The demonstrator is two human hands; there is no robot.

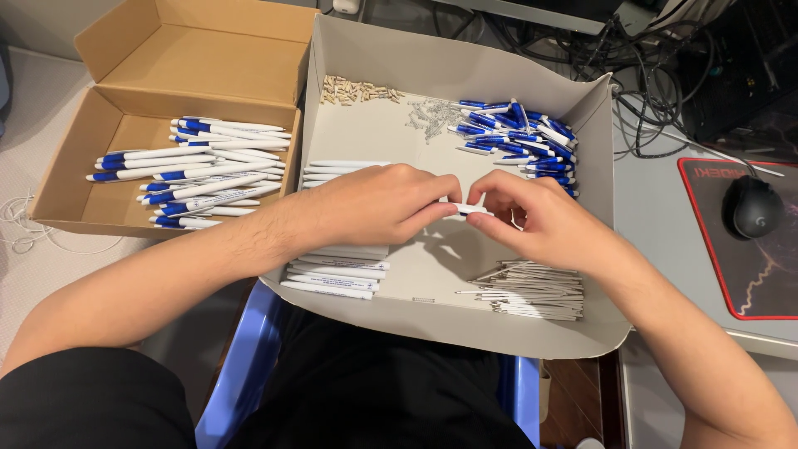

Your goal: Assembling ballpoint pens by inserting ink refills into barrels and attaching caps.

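Observation:
My left hand [374, 204] and my right hand [532, 218] meet over a shallow grey cardboard tray [465, 62], both pinching one small white pen part [467, 208] between the fingertips. Under my left hand lies a row of white pen barrels [332, 278]. A heap of blue pen ends [524, 133] fills the tray's far right corner. Thin refills [532, 291] lie in a bundle at the near right. Small beige tips [357, 91] and grey springs [432, 115] sit along the far side.
A brown cardboard box [191, 58] at the left holds several finished white and blue pens [199, 170]. To the right are a black mouse [755, 208] on a red-edged mat [748, 274] and tangled cables [640, 75]. A blue chair [241, 374] is below.

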